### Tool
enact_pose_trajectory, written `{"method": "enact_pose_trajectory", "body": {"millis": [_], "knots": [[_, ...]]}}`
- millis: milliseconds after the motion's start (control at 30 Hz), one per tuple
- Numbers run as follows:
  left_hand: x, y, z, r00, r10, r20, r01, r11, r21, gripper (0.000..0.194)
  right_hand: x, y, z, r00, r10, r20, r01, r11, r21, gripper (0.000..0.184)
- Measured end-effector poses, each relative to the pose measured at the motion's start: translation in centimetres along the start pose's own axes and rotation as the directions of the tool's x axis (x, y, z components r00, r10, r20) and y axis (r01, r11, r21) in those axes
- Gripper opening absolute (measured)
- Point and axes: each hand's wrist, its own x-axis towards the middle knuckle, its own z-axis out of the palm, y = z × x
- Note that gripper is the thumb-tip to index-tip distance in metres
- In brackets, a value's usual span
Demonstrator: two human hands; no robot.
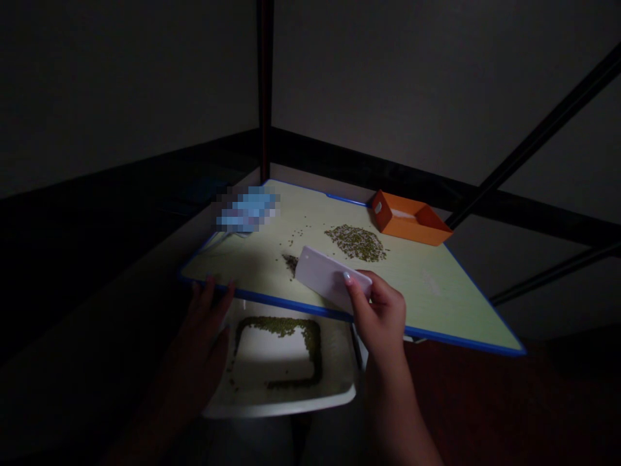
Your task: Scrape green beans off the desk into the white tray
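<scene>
Your right hand [383, 310] is closed on the white card [323, 275], with the thumb along the near face and the other fingers behind it. The card is tilted, its free end pointing left and reaching the small dark pile [291, 263] of bits on the board [431, 304]; whether its lower edge touches the surface cannot be told. Your left hand [206, 343] grips nothing visible: the fingers are spread and extended, with their tips at the board's blue near edge, left of the card. It lies in shadow, beside the left side of the tub [279, 409], and contact with that tub cannot be made out.

On the board, the green heap [356, 243] of grains lies beyond the card and slightly to its right, spread flat and apart from the dark pile. A few loose grains [295, 234] are scattered to its left. The orange box [412, 232] stands at the far right edge, just behind the heap; the blue item [248, 208], blurred, is at the far left. The white tub sits below the near edge of the board, between your forearms, and more green grains [314, 353] line its floor in a broken ring around a bare middle.
</scene>
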Motion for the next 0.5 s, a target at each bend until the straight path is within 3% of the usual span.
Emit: {"method": "enact_pose_trajectory", "body": {"millis": [267, 500], "knots": [[-0.11, -0.26, 0.20, 1.000, 0.002, -0.002, -0.002, 1.000, 0.002, 0.055, 0.18, 0.27, 0.34, 1.000, 0.016, -0.001, -0.016, 1.000, -0.018, 0.022], [-0.15, -0.04, 0.06, 1.000, -0.002, -0.005, 0.002, 1.000, -0.006, 0.055, 0.08, 0.82, 0.43, 0.996, 0.041, -0.082, -0.042, 0.999, -0.009, 0.022]]}}
